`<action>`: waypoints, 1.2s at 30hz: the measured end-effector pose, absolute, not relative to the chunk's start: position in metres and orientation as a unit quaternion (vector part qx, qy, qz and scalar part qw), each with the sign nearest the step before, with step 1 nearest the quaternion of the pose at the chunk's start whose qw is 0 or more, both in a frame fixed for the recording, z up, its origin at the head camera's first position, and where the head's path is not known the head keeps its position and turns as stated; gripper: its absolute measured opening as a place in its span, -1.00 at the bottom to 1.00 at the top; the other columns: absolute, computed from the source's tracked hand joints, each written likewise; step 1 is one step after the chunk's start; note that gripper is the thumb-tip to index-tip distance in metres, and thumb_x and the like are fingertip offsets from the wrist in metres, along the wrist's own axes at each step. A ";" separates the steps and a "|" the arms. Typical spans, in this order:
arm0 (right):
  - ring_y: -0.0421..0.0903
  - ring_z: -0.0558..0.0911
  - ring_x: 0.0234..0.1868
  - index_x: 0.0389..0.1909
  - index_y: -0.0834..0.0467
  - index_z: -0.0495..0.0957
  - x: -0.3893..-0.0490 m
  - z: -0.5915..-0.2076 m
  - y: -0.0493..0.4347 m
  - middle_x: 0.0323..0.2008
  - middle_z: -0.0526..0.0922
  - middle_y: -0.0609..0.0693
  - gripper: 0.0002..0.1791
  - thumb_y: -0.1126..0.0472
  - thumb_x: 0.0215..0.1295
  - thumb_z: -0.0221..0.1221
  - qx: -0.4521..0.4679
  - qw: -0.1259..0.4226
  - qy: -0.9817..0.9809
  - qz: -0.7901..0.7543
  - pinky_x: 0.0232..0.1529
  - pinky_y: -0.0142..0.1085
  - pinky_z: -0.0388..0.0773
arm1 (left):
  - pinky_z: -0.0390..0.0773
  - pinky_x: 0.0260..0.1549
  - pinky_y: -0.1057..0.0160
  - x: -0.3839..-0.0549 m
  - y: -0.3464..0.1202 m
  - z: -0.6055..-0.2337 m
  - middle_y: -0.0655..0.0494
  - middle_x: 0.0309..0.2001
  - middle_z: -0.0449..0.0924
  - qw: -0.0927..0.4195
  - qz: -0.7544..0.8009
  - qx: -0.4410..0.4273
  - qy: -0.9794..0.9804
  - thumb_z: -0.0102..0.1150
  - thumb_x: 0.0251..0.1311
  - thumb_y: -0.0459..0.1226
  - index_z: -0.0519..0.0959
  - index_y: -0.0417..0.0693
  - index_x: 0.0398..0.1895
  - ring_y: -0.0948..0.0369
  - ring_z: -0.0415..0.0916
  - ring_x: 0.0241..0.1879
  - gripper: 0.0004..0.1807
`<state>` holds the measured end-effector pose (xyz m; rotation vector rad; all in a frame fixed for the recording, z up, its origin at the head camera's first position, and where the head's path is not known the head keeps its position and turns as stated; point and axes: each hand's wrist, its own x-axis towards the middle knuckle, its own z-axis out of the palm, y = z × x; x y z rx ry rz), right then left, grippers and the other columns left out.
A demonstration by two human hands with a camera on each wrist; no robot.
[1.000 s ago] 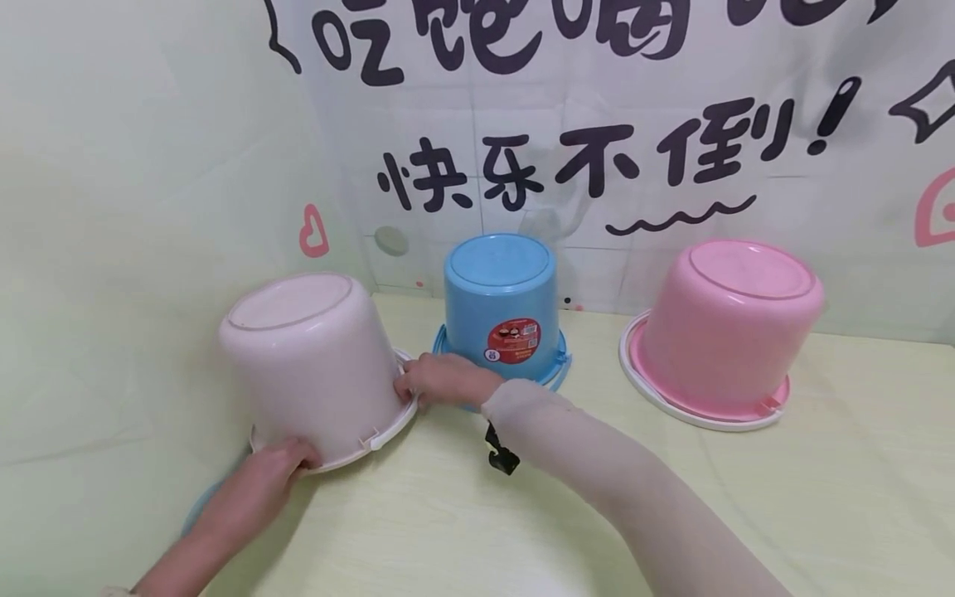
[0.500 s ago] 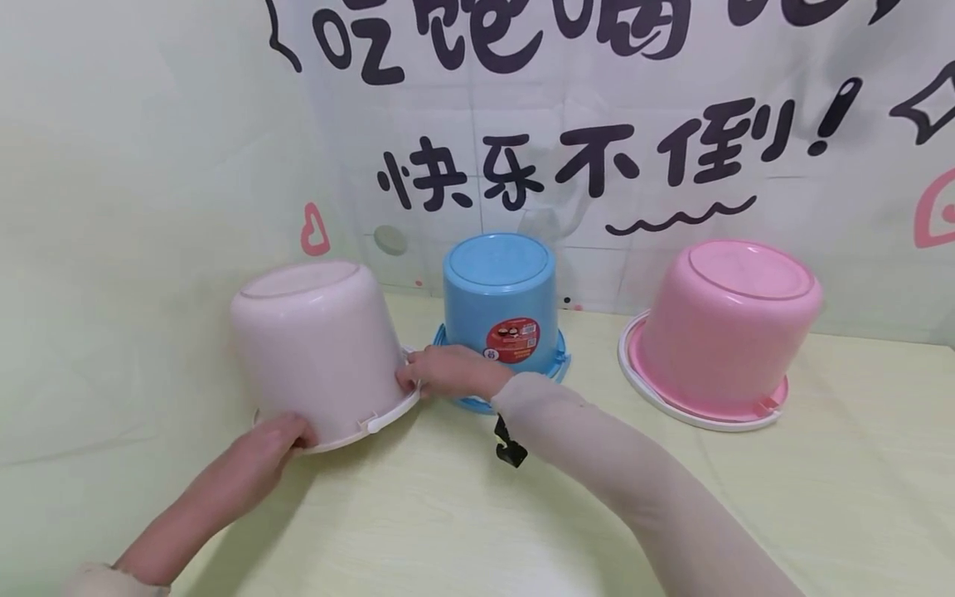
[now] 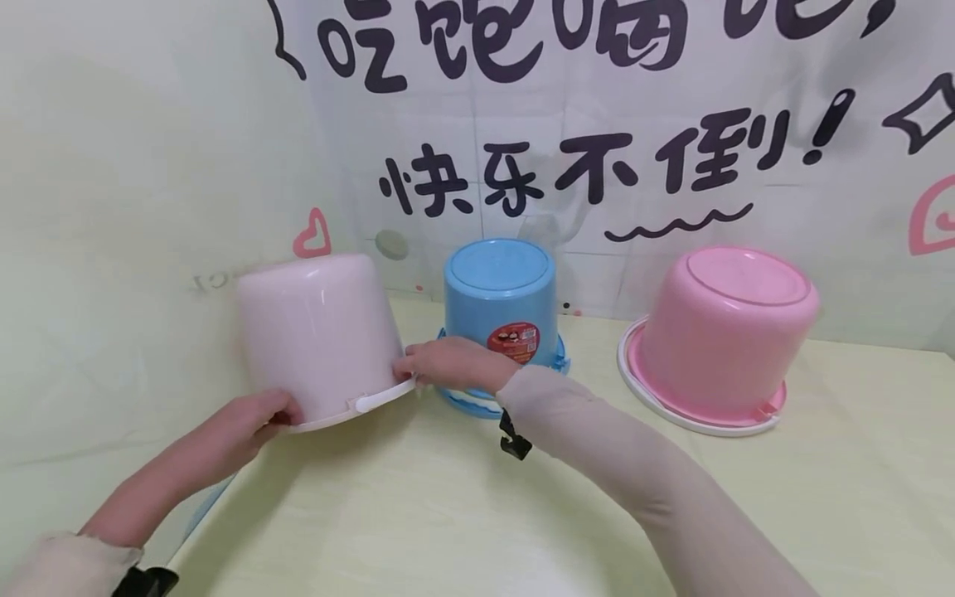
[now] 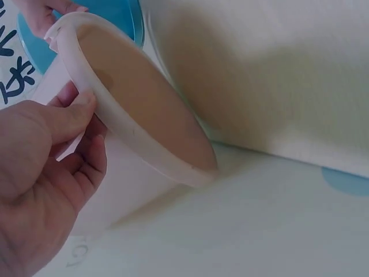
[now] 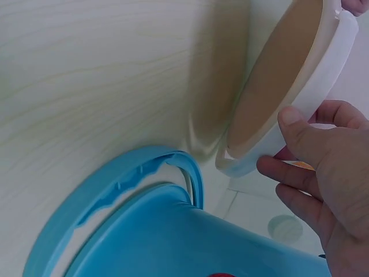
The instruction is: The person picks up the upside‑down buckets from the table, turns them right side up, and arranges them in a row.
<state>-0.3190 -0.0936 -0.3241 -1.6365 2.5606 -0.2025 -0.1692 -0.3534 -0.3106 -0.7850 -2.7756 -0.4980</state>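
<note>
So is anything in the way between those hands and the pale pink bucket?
Nothing visible: the left hand and right hand both grip the pale pink bucket directly at its rim. The upside-down blue bucket stands close behind the right hand in the head view, but not between.

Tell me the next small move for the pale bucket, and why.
Probably lift the pale bucket a little higher: the left hand and right hand both grip its rim, it is upside down with its near side off the table, and the blue bucket sits close beside the right hand.
</note>
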 end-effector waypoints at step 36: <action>-0.18 0.43 -0.17 0.02 -0.03 0.41 -0.332 -0.259 -0.079 -0.16 0.47 -0.14 -0.74 0.19 0.33 0.03 -0.532 0.104 0.830 -0.132 -0.16 -0.47 0.42 | 0.47 -0.45 0.36 -0.214 -0.371 -0.220 0.16 -0.40 0.49 -0.086 -0.234 -0.314 -0.916 0.13 0.13 -0.47 0.50 -0.15 -0.32 0.27 0.41 -0.40 -0.90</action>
